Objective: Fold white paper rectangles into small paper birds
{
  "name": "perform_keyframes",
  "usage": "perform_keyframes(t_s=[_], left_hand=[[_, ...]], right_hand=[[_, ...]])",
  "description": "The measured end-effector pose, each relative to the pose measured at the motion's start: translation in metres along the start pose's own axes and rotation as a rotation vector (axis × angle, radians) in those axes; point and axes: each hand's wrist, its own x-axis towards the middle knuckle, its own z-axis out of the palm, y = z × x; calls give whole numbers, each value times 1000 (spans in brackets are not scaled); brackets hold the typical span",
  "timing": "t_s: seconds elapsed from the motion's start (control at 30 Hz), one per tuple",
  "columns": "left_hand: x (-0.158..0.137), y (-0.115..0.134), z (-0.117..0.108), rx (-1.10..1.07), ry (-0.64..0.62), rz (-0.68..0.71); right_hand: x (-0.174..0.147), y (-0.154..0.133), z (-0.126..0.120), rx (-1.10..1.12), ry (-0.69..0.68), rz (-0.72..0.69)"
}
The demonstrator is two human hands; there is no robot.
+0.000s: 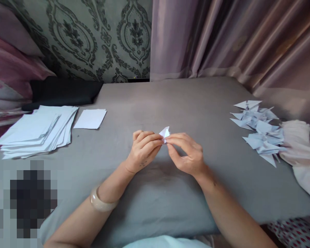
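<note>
Between both hands, over the middle of the grey cloth, is a small folded white paper [164, 132] with a pointed tip facing up. My left hand [146, 148] pinches its left side, the fingers curled together. On the other side my right hand [187, 153] grips the lower right part between thumb and fingertips. The fingers hide the bottom of the paper, so its full shape cannot be made out. A pale bangle [102, 201] circles my left wrist.
Stacked white sheets [45, 127] lie at left, beside a smaller pile of square paper [90, 119]. Behind them rests a black cloth item [64, 90]. Several folded paper cranes [260, 127] cluster at right, against a pale cloth [299, 148]. The grey covered surface [167, 100] meets a curtain [181, 41] at back.
</note>
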Motion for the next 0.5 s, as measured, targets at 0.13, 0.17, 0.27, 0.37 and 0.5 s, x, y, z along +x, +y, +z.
perform_keyframes(t_s=[0.13,0.17,0.27,0.37,0.5], left_hand=[[2,2,0,-255,-7,-155],[2,2,1,-373,-11,-229],[2,1,5,-737,-13,-493],[1,-1,8,-971,21,-715],[2,-4,9,-1148,42,-889]], right_hand=[[6,3,-8,117,162,270],[7,7,-10,141,173,323],[9,17,-17,239,76,440],[9,21,-24,399,-62,552],[9,19,-29,613,-131,613]])
